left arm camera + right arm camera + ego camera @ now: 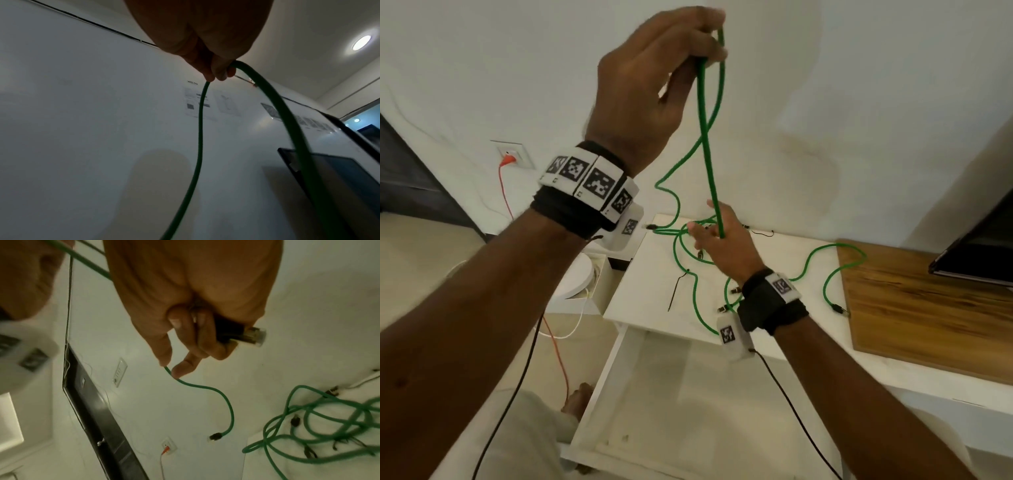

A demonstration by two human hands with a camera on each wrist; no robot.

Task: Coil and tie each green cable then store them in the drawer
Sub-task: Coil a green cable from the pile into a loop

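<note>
My left hand is raised high and pinches a green cable at a fold; its fingertips close on it, and two strands hang down from them. One strand runs straight down into my right hand, which hovers over the white cabinet top and grips the cable's plug in curled fingers. The other strand dangles to a free plug. More green cables lie tangled on the cabinet. A black tie lies beside them. The white drawer stands open below.
A wooden board lies on the right of the cabinet, with a dark screen behind it. The wall behind has a socket with an orange plug. A white box sits on the floor at the left.
</note>
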